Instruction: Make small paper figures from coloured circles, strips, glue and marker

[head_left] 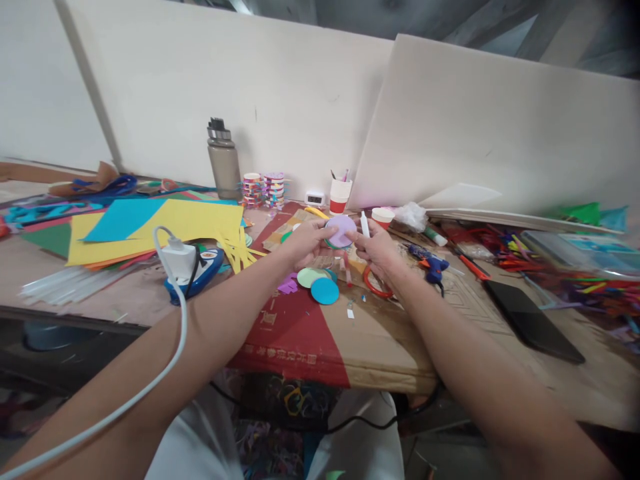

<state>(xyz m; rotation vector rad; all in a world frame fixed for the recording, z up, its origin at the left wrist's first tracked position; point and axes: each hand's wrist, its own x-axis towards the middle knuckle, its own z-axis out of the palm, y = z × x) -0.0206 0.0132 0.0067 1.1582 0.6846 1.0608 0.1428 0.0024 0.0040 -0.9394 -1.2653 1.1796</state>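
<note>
My left hand (307,241) pinches the left edge of a light purple paper disc (341,231); a green edge shows beneath it. In my right hand (374,245) is a white pen-shaped stick (365,225), pointing up, while the thumb touches the disc's right side. Its exact kind is unclear. Below my hands a pale green disc (309,277) and a blue disc (325,291) lie overlapping on the cardboard (300,340). Purple paper scraps (288,285) are beside them. Close under my right hand sit red-handled scissors (376,283), partly hidden.
Yellow paper sheets (200,219), a blue power strip (214,265) with a white charger and cable, and a bottle (223,160) are at left. Behind stand two layered stacks (274,191) and a pen cup (341,197). At right lie a blue glue gun (434,262) and a black phone (530,320).
</note>
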